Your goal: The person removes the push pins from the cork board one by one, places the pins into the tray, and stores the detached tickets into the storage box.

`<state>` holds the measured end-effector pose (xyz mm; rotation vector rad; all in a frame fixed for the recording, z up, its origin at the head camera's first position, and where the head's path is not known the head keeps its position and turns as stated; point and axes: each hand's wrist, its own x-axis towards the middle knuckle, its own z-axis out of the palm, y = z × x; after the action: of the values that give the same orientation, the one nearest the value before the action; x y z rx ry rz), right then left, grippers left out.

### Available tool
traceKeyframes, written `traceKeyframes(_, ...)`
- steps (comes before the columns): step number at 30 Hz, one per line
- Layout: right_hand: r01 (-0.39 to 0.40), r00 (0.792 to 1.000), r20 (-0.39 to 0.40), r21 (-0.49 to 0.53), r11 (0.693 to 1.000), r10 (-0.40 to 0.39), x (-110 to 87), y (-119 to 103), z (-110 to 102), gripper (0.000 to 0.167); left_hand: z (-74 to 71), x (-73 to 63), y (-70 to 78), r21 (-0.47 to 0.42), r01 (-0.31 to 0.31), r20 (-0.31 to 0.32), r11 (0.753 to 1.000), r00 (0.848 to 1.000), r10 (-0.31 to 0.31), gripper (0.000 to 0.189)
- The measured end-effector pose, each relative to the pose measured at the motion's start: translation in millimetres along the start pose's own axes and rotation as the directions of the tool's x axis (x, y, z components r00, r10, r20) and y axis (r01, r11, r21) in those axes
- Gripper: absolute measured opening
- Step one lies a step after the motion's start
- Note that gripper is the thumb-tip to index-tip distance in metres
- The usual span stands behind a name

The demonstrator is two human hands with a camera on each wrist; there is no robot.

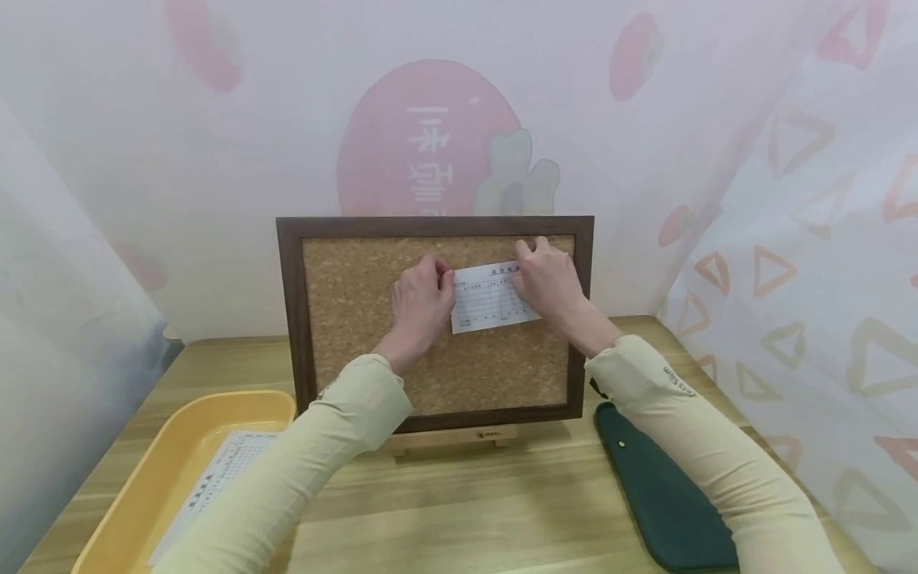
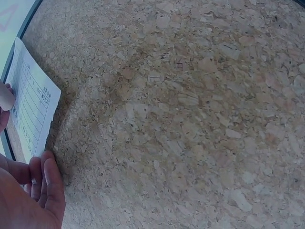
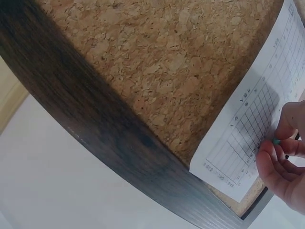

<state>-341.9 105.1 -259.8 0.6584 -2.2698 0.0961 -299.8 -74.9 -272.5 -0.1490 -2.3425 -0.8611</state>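
A framed cork board [image 1: 373,319] stands upright on a small wooden easel. Against its upper right lies a white printed form [image 1: 476,303], slightly tilted, with its left part lifted off the cork. My left hand [image 1: 425,296] pinches the form's left edge between thumb and fingers, also visible in the left wrist view. My right hand [image 1: 548,279] is over the form's right part. Between its thumb and fingertips a small teal piece, apparently a push pin [image 3: 276,141], shows in the right wrist view; the fingers hide most of it.
A yellow tray [image 1: 168,434] with printed paper sheets [image 1: 222,470] sits at the left, partly behind the left sleeve. On the right lies a dark green board or tray [image 1: 663,502], partly under the right sleeve. Printed cloth [image 1: 251,159] hangs behind the table.
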Motion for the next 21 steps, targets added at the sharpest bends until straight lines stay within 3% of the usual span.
traceKeyframes(13,0.032,0.999,-0.016,0.038,0.999,-0.031,-1.6,5.3,0.2,0.014,1.0,0.0,0.2,-0.002,0.011,0.018,1.000,1.000,-0.011,0.017)
traceKeyframes(21,0.055,0.996,-0.069,0.066,0.996,-0.050,-2.7,7.1,1.1,0.013,1.2,0.2,0.9,-0.005,0.028,0.030,1.000,0.999,-0.028,0.017)
